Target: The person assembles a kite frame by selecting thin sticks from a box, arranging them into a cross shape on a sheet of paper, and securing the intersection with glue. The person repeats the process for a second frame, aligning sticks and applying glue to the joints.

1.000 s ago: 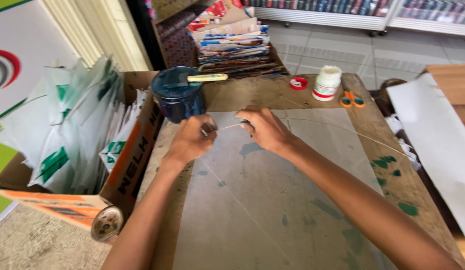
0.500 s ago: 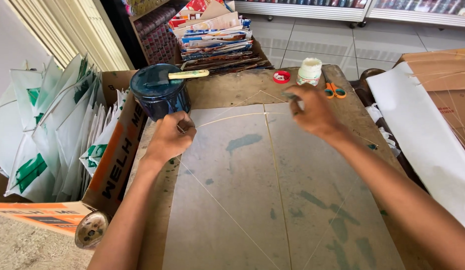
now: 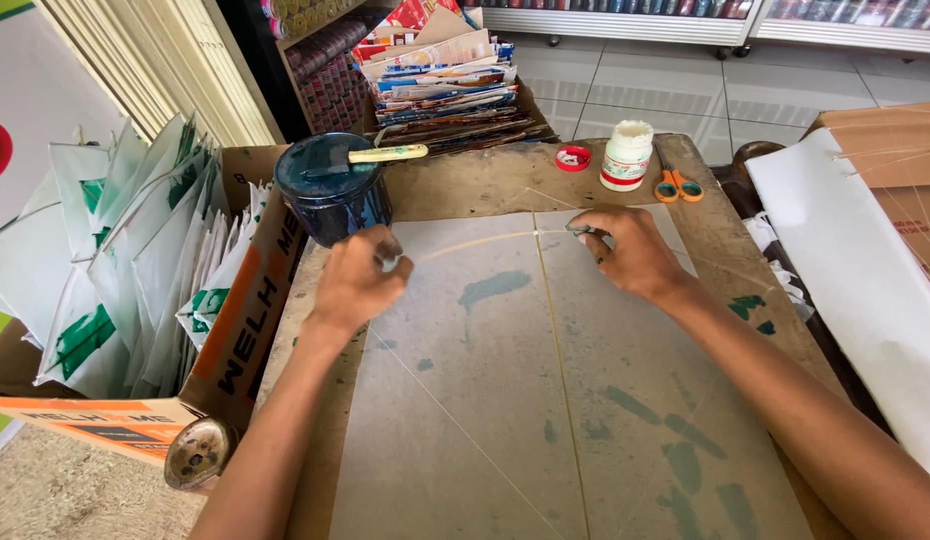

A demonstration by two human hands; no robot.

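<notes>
A thin translucent sheet (image 3: 545, 400) lies flat on the brown table (image 3: 465, 185), crossed by a slim upright stick (image 3: 557, 340) and a bowed stick (image 3: 485, 242) near its top edge. My left hand (image 3: 355, 285) pinches the left end of the bowed stick, close to a dark blue paint tin (image 3: 330, 195). My right hand (image 3: 625, 250) presses the bow's right part down just past the upright stick. Green smears dot the sheet.
A brush (image 3: 385, 155) rests across the tin. A white glue jar (image 3: 626, 155), its red lid (image 3: 573, 158) and orange scissors (image 3: 675, 185) stand at the table's far edge. A cardboard box (image 3: 235, 320) of white-green paper pieces sits left; stacked magazines (image 3: 450, 85) lie behind; white sheets (image 3: 855, 280) right.
My right hand drew back from near the jar toward the middle of the sheet, onto the bowed stick. My left hand stayed at the stick's left end by the tin.
</notes>
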